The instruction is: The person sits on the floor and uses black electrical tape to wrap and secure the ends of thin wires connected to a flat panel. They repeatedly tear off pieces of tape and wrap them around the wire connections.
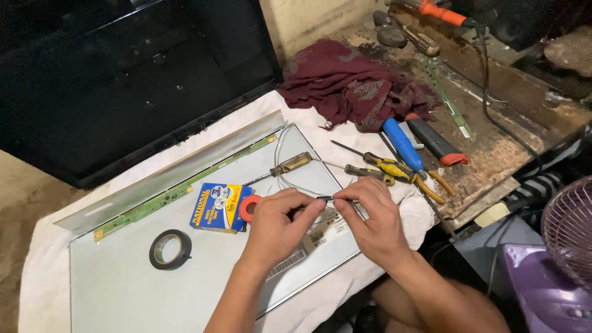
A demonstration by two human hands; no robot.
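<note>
My left hand [279, 221] and my right hand [370, 216] meet over the right part of a flat display panel [123, 283] lying on a white cloth. Both pinch a thin wire [282, 161] where a small dark piece [325, 198] sits between the fingertips; the wire loops up over the panel. Just left of my left hand lie a red tape roll [247, 208], partly hidden by it, and a blue-and-yellow tape box [220, 207]. A black tape roll [169, 249] rests further left on the panel. An amber-handled screwdriver [291, 164] lies above my hands.
A green circuit strip [179, 193] runs along the panel's top edge. Yellow-black screwdrivers [382, 169], a blue-handled tool [402, 146] and a black-orange tool [436, 141] lie right of the panel. A maroon cloth [351, 83] is heaped behind. A black screen casing [123, 80] sits at the upper left, a purple fan [564, 246] at the right.
</note>
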